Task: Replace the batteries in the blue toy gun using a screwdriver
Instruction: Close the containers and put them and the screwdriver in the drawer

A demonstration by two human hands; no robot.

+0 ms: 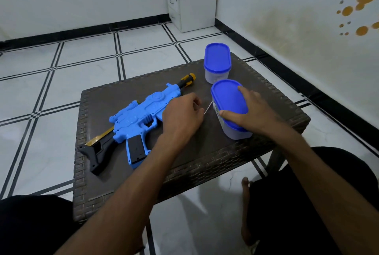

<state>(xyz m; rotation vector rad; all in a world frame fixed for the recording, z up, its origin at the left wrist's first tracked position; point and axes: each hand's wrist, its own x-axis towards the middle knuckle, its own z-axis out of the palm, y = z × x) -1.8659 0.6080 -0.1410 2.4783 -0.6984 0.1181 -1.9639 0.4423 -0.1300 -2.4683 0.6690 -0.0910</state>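
Blue toy gun (137, 118): plastic, black stock and grip panel, orange-tipped black muzzle, lying flat on its side, diagonal across the table's left half.

Blue toy gun (135, 117) flat on brown table (106, 180), muzzle toward far edge. Left hand (182, 116) closed around thin screwdriver (208, 109), shaft tip poking out toward near tub (230, 111). Right hand (249, 111) gripping that tub's blue lid. Second tub (217, 62) behind.

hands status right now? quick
Left hand: closed on a thin screwdriver, beside the toy gun.
Right hand: gripping the near container by its lid.
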